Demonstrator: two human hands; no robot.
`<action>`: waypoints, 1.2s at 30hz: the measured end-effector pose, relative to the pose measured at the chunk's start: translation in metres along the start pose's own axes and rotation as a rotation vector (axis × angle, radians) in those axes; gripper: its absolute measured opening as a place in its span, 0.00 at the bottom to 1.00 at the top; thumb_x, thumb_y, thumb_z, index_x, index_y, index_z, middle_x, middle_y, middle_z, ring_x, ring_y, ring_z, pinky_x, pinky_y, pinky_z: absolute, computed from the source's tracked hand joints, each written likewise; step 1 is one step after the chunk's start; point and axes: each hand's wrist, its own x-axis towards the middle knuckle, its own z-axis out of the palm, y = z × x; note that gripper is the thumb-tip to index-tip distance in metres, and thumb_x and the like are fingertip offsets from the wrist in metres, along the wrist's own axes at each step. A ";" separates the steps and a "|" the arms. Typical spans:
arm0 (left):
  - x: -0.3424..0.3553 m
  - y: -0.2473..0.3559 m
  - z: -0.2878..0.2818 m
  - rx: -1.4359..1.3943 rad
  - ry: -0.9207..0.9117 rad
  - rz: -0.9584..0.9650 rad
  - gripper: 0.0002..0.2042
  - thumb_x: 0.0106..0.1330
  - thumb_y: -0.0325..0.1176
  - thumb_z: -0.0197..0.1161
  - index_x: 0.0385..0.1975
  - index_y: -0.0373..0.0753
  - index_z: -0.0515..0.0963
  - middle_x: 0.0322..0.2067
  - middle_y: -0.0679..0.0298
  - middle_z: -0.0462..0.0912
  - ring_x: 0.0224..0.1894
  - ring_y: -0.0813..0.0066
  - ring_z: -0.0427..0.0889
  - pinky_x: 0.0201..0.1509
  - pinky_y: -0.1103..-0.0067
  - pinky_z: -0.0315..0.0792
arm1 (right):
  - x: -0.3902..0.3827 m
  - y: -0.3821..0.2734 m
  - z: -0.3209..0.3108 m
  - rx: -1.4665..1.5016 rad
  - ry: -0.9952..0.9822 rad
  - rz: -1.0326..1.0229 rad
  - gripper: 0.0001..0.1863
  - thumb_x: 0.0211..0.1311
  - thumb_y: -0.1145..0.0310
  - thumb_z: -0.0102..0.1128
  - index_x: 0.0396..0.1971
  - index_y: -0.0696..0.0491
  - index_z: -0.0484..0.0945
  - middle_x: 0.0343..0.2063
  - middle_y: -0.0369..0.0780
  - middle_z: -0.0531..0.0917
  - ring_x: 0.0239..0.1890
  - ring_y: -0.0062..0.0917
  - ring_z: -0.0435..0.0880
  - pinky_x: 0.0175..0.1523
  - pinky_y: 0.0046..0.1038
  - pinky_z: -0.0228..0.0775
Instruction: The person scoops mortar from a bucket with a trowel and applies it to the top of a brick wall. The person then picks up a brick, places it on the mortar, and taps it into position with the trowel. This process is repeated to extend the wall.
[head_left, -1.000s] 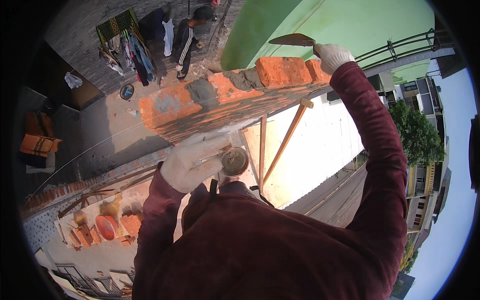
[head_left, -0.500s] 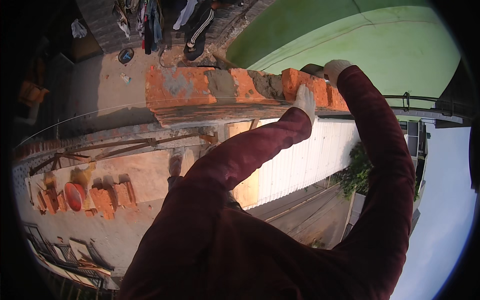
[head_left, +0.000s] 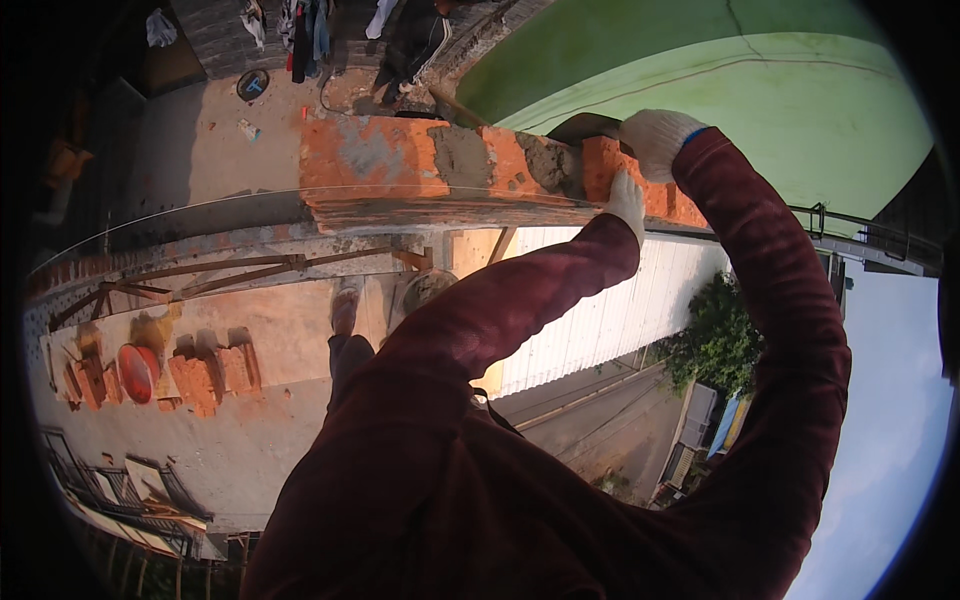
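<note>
My left hand (head_left: pixel 627 202), in a pale glove, lies with its fingers stretched out against the near side of an orange brick (head_left: pixel 600 165) on top of the wall. My right hand (head_left: pixel 660 143), in a knitted glove with a blue edge at the cuff, is closed just beyond that brick. From it juts the dark blade of a trowel (head_left: pixel 583 127), whose handle is hidden in the glove. The blade is tilted at the far edge of the brick. Left of this brick, grey mortar (head_left: pixel 548 165) fills the space up to the neighbouring brick (head_left: pixel 508 160).
A thin string line (head_left: pixel 240 194) runs along the wall's near side. At lower left, a plank platform (head_left: pixel 280 310) bears stacked bricks (head_left: pixel 195 385) and a red bowl (head_left: pixel 138 372). Beyond the wall a person (head_left: pixel 415 50) stands near hanging clothes. A green wall (head_left: pixel 800 110) rises at far right.
The trowel blade has come further into view, left of my right hand and over the brick's far edge. My left hand stays against the brick. The whole view has shifted slightly.
</note>
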 end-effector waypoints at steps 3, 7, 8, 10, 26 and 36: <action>-0.002 -0.005 -0.021 -0.025 -0.140 0.029 0.28 0.78 0.48 0.43 0.71 0.40 0.68 0.69 0.55 0.68 0.74 0.48 0.61 0.77 0.48 0.42 | -0.022 -0.022 -0.027 0.030 0.048 -0.027 0.14 0.46 0.81 0.61 0.37 0.58 0.85 0.35 0.50 0.87 0.44 0.47 0.87 0.45 0.42 0.80; -0.001 -0.014 -0.012 -0.038 -0.022 0.026 0.27 0.72 0.51 0.55 0.65 0.40 0.75 0.59 0.54 0.75 0.66 0.52 0.67 0.73 0.50 0.49 | -0.067 -0.038 -0.067 0.095 0.153 -0.059 0.17 0.52 0.82 0.60 0.44 0.58 0.83 0.38 0.50 0.87 0.44 0.46 0.87 0.47 0.43 0.80; -0.003 -0.014 -0.013 -0.079 -0.007 0.055 0.28 0.71 0.51 0.56 0.65 0.40 0.74 0.59 0.54 0.75 0.66 0.53 0.66 0.73 0.50 0.49 | -0.076 -0.031 -0.061 0.148 0.306 -0.091 0.16 0.54 0.81 0.60 0.44 0.58 0.82 0.38 0.50 0.87 0.43 0.46 0.87 0.47 0.43 0.80; -0.023 -0.030 -0.035 -0.159 0.016 0.131 0.30 0.70 0.52 0.59 0.67 0.40 0.72 0.60 0.54 0.74 0.67 0.53 0.65 0.73 0.50 0.49 | -0.101 -0.007 -0.034 0.257 0.617 -0.130 0.13 0.59 0.79 0.60 0.45 0.58 0.82 0.38 0.50 0.87 0.42 0.45 0.87 0.46 0.43 0.80; -0.513 -0.343 0.202 -0.352 -1.094 -0.021 0.26 0.64 0.54 0.63 0.52 0.40 0.80 0.50 0.48 0.82 0.56 0.46 0.81 0.60 0.62 0.74 | -0.087 -0.231 0.271 3.194 1.109 0.114 0.19 0.79 0.53 0.50 0.48 0.56 0.73 0.21 0.36 0.76 0.15 0.20 0.73 0.19 0.25 0.71; -0.477 -0.278 0.022 -0.752 -0.861 -0.665 0.31 0.69 0.49 0.64 0.66 0.34 0.74 0.64 0.46 0.77 0.67 0.58 0.77 0.69 0.70 0.69 | 0.039 -0.221 0.247 3.519 1.305 -0.300 0.31 0.79 0.39 0.39 0.46 0.56 0.75 0.20 0.34 0.73 0.17 0.25 0.70 0.23 0.33 0.68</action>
